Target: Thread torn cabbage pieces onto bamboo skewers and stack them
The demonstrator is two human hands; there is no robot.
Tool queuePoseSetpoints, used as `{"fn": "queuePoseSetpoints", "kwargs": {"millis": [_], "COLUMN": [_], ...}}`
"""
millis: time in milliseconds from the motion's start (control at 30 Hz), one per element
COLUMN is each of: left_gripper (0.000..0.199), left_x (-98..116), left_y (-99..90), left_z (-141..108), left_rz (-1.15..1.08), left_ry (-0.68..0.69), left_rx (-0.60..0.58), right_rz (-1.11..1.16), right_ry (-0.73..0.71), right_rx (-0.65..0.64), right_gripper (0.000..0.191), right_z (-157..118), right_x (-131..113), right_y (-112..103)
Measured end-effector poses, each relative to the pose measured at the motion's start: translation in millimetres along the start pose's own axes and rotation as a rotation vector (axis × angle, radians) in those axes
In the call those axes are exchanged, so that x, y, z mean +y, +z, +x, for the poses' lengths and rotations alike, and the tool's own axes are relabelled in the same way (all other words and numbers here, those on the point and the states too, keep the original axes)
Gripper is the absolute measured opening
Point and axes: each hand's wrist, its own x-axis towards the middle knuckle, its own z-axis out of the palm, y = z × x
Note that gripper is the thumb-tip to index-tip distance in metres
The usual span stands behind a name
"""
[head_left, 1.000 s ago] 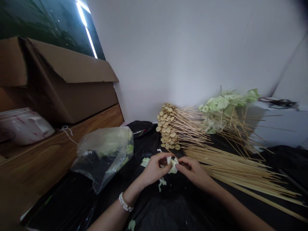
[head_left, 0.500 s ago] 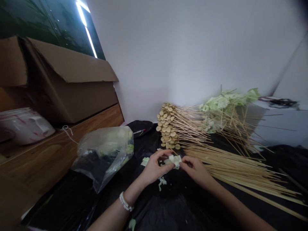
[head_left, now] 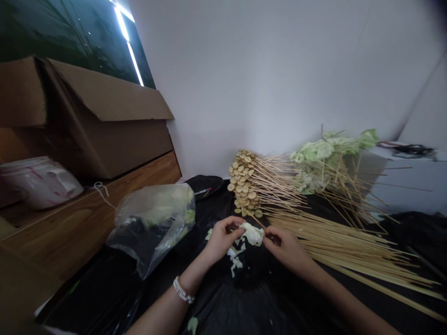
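Between my hands is a bunched pale cabbage leaf (head_left: 254, 234). My left hand (head_left: 223, 238), with a beaded bracelet at its wrist, pinches the leaf's left side. My right hand (head_left: 283, 245) is closed at its right edge, its fingertips partly hidden. A thin stick (head_left: 256, 219) shows just behind the leaf, its lower end near my right fingertips. Small cabbage scraps (head_left: 236, 261) lie on the black sheet below. Behind my hands is a stack of skewered round slices (head_left: 243, 179). Loose bare skewers (head_left: 342, 242) spread to the right.
A clear bag of cabbage (head_left: 153, 218) lies left, before a wooden ledge (head_left: 101, 214) with a cardboard box (head_left: 118, 144) and a white container (head_left: 42, 181). Skewered leaves (head_left: 321, 153) are piled at the back right, against the wall.
The leaf between my hands has become more bunched and rounded. My left fingers have shifted slightly left, uncovering more of it, and the view has moved a little.
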Motion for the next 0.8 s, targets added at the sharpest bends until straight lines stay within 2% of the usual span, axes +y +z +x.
{"fn": "queuePoseSetpoints", "kwargs": {"millis": [100,233,433,533,667,800], "left_gripper": [0.031,0.037,0.043,0.048,0.048,0.038], "left_x": [3.8,4.2,4.9,8.2,10.2,8.8], "left_y": [0.3,0.0,2.8,5.4,8.7,10.9], "left_z": [-1.1,-1.5,-5.1,-7.8,-9.4,-8.2], "left_rz": [0.002,-0.139,-0.374,-0.454,-0.453,-0.382], "left_ry": [0.05,0.015,-0.169,-0.208,-0.204,-0.143], "left_rx": [0.035,0.024,0.008,-0.009,0.022,0.082], "right_rz": [-0.048,-0.118,-0.267,-0.356,-0.441,-0.494], "right_ry": [-0.022,-0.117,-0.237,-0.274,-0.319,-0.346], "right_rx": [-0.012,-0.013,0.048,0.088,0.086,0.081], "right_gripper": [0.02,0.018,0.024,0.024,0.027,0.027], "right_z": [-0.9,-2.5,-6.3,-8.9,-11.1,-12.2], "right_x": [0.9,1.6,5.5,8.1,8.0,6.1], "right_y": [1.4,3.7,8.6,12.1,15.1,16.5]}}
